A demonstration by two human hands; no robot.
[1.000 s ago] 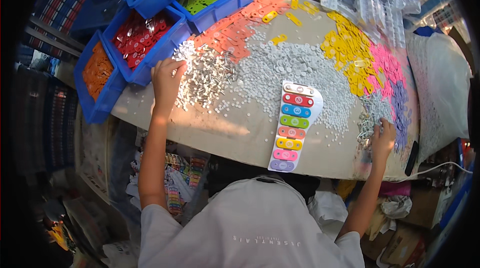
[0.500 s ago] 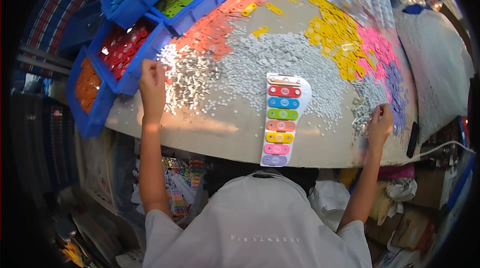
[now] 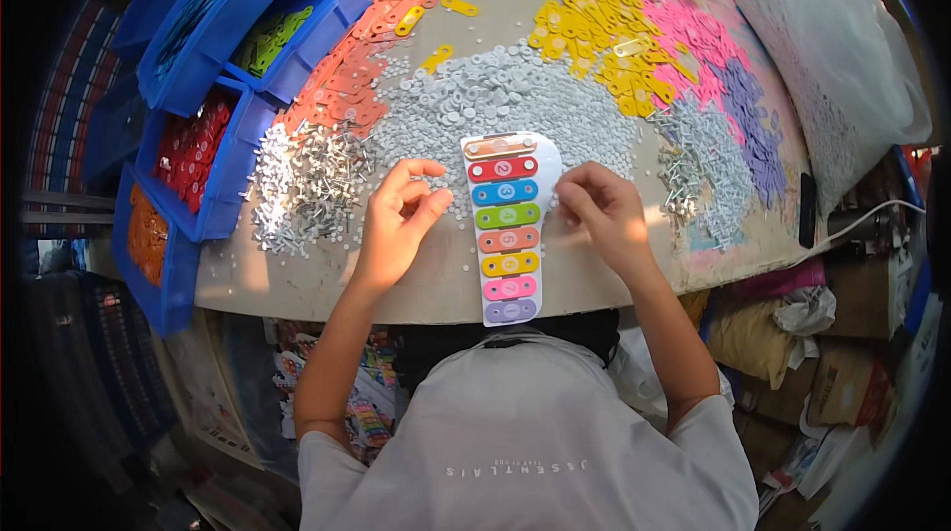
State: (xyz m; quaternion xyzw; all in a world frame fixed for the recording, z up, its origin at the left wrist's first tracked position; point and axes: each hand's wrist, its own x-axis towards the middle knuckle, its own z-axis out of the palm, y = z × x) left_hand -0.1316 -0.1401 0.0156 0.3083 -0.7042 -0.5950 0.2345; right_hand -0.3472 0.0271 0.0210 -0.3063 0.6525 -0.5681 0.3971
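Your toy xylophone (image 3: 505,226) lies near the table's (image 3: 297,283) near edge, all 8 coloured bars seated. Left hand (image 3: 396,224) curls loosely at its left; right hand (image 3: 599,214) pinches at its right edge, contents hidden. Likely fastening bars: align small parts carefully.

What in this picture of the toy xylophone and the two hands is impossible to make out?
Head view only:
- What the left hand pinches: too small, hidden by its curled fingers.
- What the right hand touches at the xylophone edge: covered by its fingers.
- Single pieces in the grey pile: too small.
- The orange bin: bent and cut by the dark fisheye rim.
- The table front: hidden by the person's body.
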